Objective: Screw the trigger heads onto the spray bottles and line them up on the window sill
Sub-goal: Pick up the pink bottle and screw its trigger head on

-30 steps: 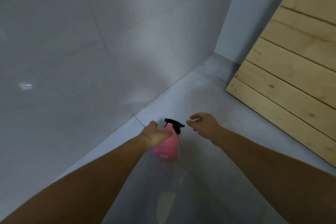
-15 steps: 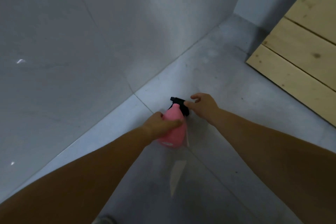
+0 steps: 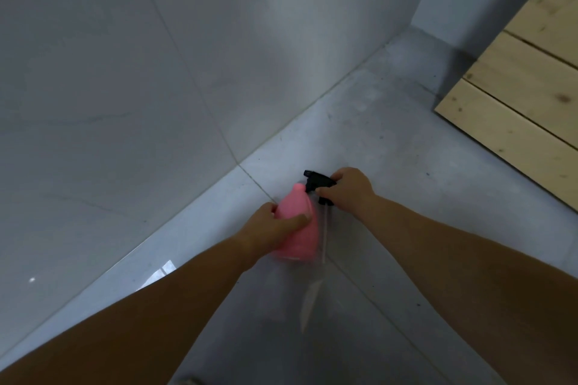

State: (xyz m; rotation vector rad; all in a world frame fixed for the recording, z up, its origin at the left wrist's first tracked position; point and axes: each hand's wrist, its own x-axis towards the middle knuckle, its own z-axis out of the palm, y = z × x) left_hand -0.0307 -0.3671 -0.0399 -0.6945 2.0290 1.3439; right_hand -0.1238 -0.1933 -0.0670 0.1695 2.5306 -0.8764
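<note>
While the pink spray bottle (image 3: 301, 241) is gripped round its body by the left hand (image 3: 270, 228), with the thumb laid across the front and the fingers curled behind, its bare neck is kept pointing up and away so that the opening is offered to the other hand. The black trigger head (image 3: 317, 181) is pinched by the curled fingers and thumb of the right hand (image 3: 350, 191) just beside and slightly above that neck, not yet seated on it. Its pale dip tube (image 3: 325, 225) is seen hanging down along the right side of the bottle, outside it, so it is judged that the tube must be fed into the opening before any turning is begun. Whether the bottle's base is resting on the grey surface (image 3: 391, 150) or is held just clear of it cannot be told, since the lower edge is blurred. Room is bounded on the left by the tiled wall (image 3: 156, 72), whose foot runs diagonally close behind the bottle, and on the right by wooden boards (image 3: 516, 97) standing well apart; open surface is left between them and toward the person.
</note>
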